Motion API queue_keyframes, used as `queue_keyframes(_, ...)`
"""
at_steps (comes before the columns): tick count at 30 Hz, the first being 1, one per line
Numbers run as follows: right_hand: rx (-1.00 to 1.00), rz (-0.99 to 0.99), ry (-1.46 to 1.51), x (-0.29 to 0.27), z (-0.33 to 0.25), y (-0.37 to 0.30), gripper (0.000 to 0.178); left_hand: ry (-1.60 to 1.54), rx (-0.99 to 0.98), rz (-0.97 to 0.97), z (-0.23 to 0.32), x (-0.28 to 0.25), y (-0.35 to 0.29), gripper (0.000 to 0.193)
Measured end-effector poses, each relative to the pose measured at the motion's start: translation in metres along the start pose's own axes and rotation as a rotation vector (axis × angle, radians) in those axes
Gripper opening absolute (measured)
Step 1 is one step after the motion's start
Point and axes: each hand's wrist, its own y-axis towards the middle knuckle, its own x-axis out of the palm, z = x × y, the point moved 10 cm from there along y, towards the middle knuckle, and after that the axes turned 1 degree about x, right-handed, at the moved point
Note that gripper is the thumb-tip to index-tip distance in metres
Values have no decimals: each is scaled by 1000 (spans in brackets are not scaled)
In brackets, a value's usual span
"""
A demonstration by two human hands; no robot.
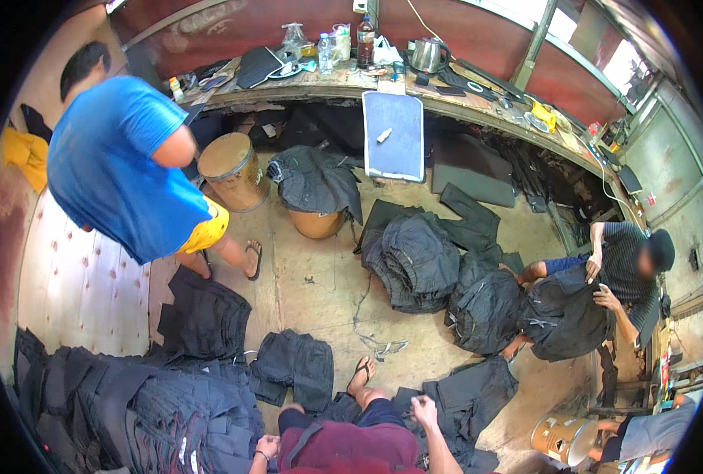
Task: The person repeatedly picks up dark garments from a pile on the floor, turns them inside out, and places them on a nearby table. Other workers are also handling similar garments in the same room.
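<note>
My left hand [267,447] is low at the bottom edge, fingers curled, beside a large heap of dark cloth pieces [146,411]. Whatever it may hold is too small to make out. Raised a little on the other side of my lap is my right hand [425,412], its fingers pinched together; nothing between them can be made out. It is above dark garments [478,395] spread on the floor. A pair of dark shorts [294,363] lies in front of my left hand, close to my sandalled foot [361,374].
A person in a blue shirt [122,166] stands at left. Another [632,265] sits at right, handling a dark garment [569,316], near tall stacks of dark garments [414,261]. Brown drums [235,170] stand ahead. Along the wall runs a cluttered bench [312,85] with bottles and a kettle [429,55].
</note>
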Motion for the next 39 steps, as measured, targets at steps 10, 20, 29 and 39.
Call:
queue_keyframes(10, -937, -22, -163, 67, -543, -29, 24, -496, 33, -129, 256, -69, 165, 29)
queue_keyframes(20, -881, 408, 9, 53, -836, 21, 28, 33, 245, -199, 561, -152, 444, 28)
queue_keyframes(29, -509, 785, -275, 24, -911, 157, 49, 159, 501, -197, 787, -188, 519, 36)
queue_keyframes(39, -756, 729, -311, 6, -1031, 222, 26, 208, 216, -90, 808, -174, 545, 52)
